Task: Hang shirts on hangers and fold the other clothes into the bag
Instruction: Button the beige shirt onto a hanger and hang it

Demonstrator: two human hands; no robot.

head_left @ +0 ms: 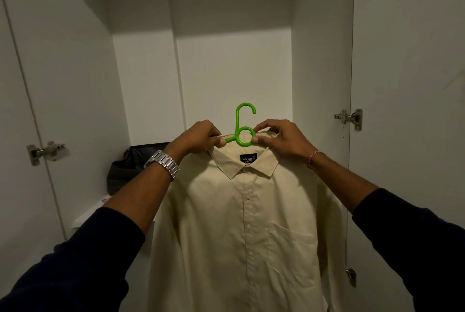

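A cream button-up shirt [247, 223] hangs on a green plastic hanger [243, 125], held up in front of an open white wardrobe. My left hand [198, 137] pinches the shirt collar and the hanger's left arm. My right hand [275, 137] pinches the collar at the right side of the hanger's ring. The hanger's hook points up and is free of any rail. The hanger's arms are hidden inside the shirt.
The wardrobe's white doors [63, 85] stand open on both sides, with metal hinges [45, 152] showing. A dark bag or pile of clothes [130, 168] lies on the wardrobe shelf, behind my left wrist. No hanging rail is in view.
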